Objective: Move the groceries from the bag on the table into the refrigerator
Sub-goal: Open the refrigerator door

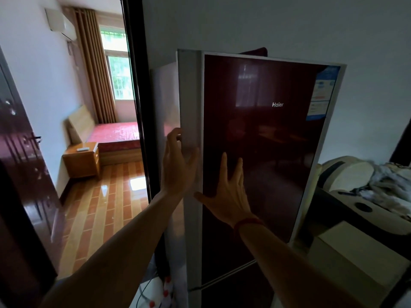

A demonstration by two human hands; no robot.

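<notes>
Fingers [175, 136] of our left hand [178, 161] curl round the left edge of the refrigerator's [165, 96] upper door [262, 141], hooked on its white side strip [190, 96], with the thumb spread toward the front. Our right hand [229, 194] lies flat on the dark red glass, fingers straight and holding nothing, just right of the left hand; a red band [248, 223] circles that wrist.

From the head view, the only one we have, the refrigerator stands straight ahead against the grey wall, beside a dark door frame; we cannot tell whether the upper door has come off its seal. The lower door [233, 292] sits below it at the near edge of the picture. The bag, the groceries and the tabletop are out of view, so we judge that the step in hand is opening the door before any groceries go in.

We expect the door to be a stiff, fairly heavy panel, held by its seal until it breaks free; the glossy glass looks slippery and gives a flat palm little purchase. The white left edge, far from where we suppose the hinge to be, is the place to take hold; a steady pull there should swing it.

To the far left a doorway shows a bed [117, 132] with a red cover and a wooden nightstand [82, 161]; a cardboard box [355, 261] sits near on the right.
</notes>
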